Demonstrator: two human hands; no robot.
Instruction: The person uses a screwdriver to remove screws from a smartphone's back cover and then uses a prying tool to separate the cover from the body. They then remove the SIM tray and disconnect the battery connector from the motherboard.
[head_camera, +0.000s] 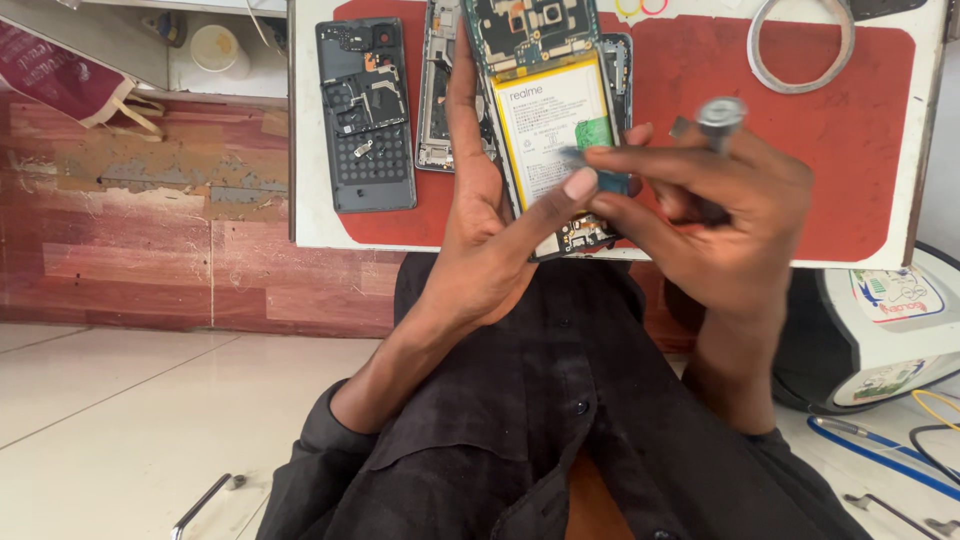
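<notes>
Left hand (487, 225) wrapped around opened smartphone with exposed white battery and green circuit board (548, 120), thumb across its lower face, raised over red rubber work mat (850, 130). Right hand (725, 215) at 3 o'clock of phone, fingers pinched on silver-capped metal screwdriver (718, 118), tip hidden. Black detached phone back panel (366, 115) flat at 9 o'clock. Grey tape ring (800, 45) at 1 o'clock.

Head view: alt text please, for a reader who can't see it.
A person's left hand grips an opened phone with its battery exposed, while the right hand holds a metal-capped tool over it. Behind, a dark phone back panel and tape roll lie on a red mat.
</notes>
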